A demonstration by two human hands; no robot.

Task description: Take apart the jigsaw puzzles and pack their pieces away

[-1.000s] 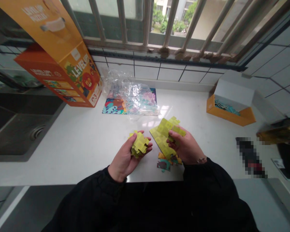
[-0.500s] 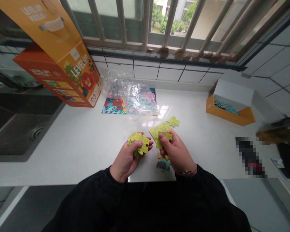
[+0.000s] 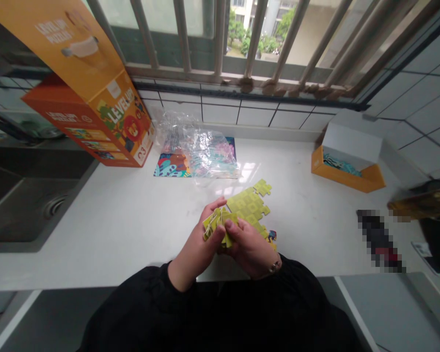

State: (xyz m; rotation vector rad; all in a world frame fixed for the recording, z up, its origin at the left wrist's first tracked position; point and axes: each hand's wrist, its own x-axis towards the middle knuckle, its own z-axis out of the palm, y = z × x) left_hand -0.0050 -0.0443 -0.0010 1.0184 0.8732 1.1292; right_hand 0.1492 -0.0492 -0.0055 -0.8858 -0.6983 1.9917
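A bunch of yellow-green jigsaw puzzle pieces is held between my two hands near the counter's front edge. My left hand is closed around the bunch from the left, thumb on top. From the right, my right hand closes on the same pieces, its thumb pressed on them near the left thumb. Just beyond the right hand lies a joined patch of yellow-green puzzle pieces, with a piece at its top corner. Partly hidden by the right hand, a dark, colourful puzzle piece shows at the patch's lower right.
On the white counter, clear plastic wrap covers a colourful picture sheet. An orange puzzle box stands left beside a dark sink. Right, an open orange box holds teal pieces. A pixelated dark object lies farther right.
My right hand has moved left and met the left hand at the bunch of pieces. More of the joined yellow-green patch now shows on the counter.
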